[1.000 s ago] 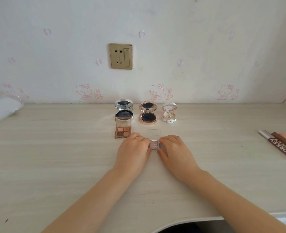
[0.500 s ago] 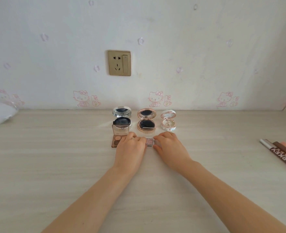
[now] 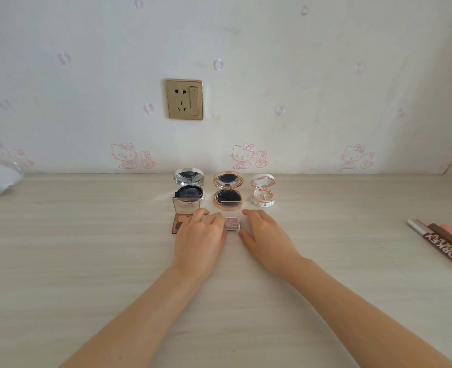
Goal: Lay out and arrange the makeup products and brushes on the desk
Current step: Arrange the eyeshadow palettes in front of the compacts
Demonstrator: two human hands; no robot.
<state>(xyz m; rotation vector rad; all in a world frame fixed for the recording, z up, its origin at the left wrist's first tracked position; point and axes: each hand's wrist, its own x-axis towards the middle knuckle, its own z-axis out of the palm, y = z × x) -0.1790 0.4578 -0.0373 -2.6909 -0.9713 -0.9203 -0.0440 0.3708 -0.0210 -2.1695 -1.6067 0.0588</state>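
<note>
Makeup products stand in a tidy cluster at the back middle of the bench [image 3: 86, 261], near the wall: a silver compact [image 3: 189, 188], a rose-gold compact [image 3: 228, 191] and a white flowered compact [image 3: 263, 193], all open in one row, with a brown palette [image 3: 179, 220] just in front of the silver one. A small pink glitter pot [image 3: 231, 224] sits in front of the rose-gold compact, between the two hands. The left hand [image 3: 201, 236] lies partly over the palette, its fingers gently bent and close together, their side against the pot's left edge. The right hand [image 3: 267, 240] rests flat with fingers nearly straight, thumb just beside the pot's right front corner; whether it touches cannot be told. The step in hand looks like squaring the pot into a second row beside the palette. Next would likely be a reach for the pencils [image 3: 442, 240] lying well apart at the right edge, lifting clear without knocking the upright lids.
</note>
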